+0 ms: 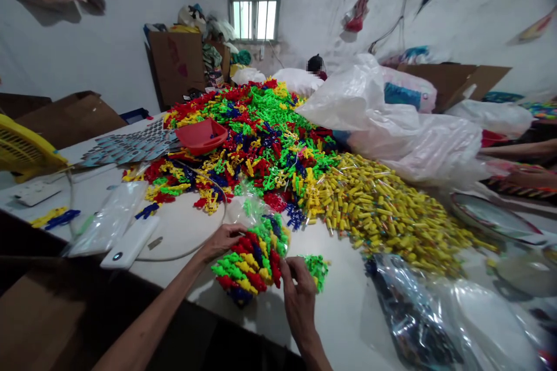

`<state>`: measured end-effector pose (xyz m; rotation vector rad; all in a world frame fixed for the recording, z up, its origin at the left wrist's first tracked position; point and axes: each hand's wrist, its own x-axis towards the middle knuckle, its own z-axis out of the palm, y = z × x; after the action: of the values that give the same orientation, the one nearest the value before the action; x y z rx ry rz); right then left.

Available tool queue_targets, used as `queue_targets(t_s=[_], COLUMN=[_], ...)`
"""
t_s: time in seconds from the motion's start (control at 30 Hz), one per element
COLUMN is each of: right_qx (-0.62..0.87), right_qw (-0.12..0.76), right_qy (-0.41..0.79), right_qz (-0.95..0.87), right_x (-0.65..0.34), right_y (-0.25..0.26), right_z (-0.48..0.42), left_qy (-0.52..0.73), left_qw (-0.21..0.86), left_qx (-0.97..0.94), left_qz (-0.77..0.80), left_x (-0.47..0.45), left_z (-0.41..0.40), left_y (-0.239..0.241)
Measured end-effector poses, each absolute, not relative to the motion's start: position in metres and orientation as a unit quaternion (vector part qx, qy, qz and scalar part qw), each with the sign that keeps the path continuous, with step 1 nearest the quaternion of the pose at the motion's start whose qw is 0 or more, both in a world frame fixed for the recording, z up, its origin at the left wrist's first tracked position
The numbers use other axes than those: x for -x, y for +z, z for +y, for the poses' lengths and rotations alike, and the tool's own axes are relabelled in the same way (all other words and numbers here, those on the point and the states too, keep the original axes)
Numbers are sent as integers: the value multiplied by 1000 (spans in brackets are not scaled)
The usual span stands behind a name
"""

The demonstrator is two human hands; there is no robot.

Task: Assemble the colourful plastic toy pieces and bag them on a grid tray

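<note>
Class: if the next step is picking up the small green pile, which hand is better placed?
Probably the right hand: it's beside the green pile; the left hand is across the multicoloured bundle from it.

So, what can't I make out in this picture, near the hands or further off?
All in the head view:
Underside of the coloured bundle: hidden by its own upper pieces.
Exact grip of the left hand and right hand: fingers cover the contact.
Print on the sheets: too small.
Body of the person at the back: mostly hidden by white bags.
Yellow slatted object: cut off by the left edge.
</note>
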<state>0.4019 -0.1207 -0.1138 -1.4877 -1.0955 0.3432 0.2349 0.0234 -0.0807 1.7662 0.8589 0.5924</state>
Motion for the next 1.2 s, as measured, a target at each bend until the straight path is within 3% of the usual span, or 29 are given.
queue_targets(t_s=[0.23,0.37,0.57,0.83,1.03,1.2], right_qx=[632,644,619,650,609,599], right_qw=[617,610,570,567,486,457], right_qy=[42,64,94,279,420,547], right_qz=[-468,-457,-532,-423,-466,-366], right_x=[-392,-385,-374,-380,-397,-394], right_y=[-127,-127,-123,-132,-124,-121], right_z=[-130,-144,-176,-178,-157,-164], left_qy=[350,430,408,388,311,277], left_qw=[403,280,237,228,260,132], left_qx=[-712,-726,-727,-753,-776,-787], left_qz=[457,459,499,479,483,535], left_x=[-221,-198,-169,-167,-170,-168], left_z=[-17,-60,-110,-111,-92,-56], left_y=[-107,-114,-114,-119,-107,-80])
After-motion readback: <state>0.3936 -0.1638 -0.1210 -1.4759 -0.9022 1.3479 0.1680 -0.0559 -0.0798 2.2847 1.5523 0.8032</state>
